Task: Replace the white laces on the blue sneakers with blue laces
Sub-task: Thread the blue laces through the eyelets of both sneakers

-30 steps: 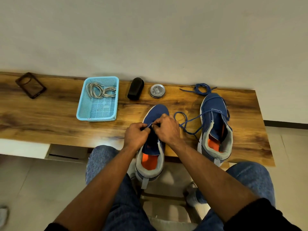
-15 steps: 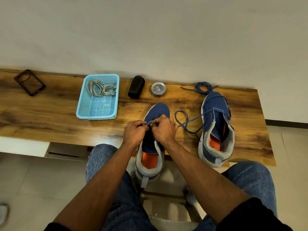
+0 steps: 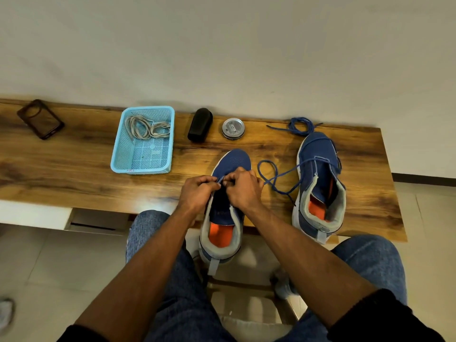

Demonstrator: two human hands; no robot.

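Observation:
Two blue sneakers stand on the wooden table (image 3: 74,169). The near sneaker (image 3: 232,159) has its heel over the table's front edge. My left hand (image 3: 197,193) and my right hand (image 3: 243,188) meet over its tongue, and both pinch a thin blue lace end (image 3: 220,179) at an eyelet. The lace runs out right in a loop (image 3: 267,174) to the second sneaker (image 3: 320,183), which carries blue lacing. A further blue lace (image 3: 299,124) lies coiled behind it. White laces (image 3: 145,128) lie in a light blue basket (image 3: 121,159).
A black oblong case (image 3: 200,124) and a round silver tin (image 3: 233,128) sit at the back of the table. A dark phone case (image 3: 40,119) lies far left. My jeans-clad knees are below the front edge. The wall runs right behind the table.
The view has shifted slightly, so the table sits a little higher. My hands have drawn closer together over the near sneaker's tongue, still working the lace end.

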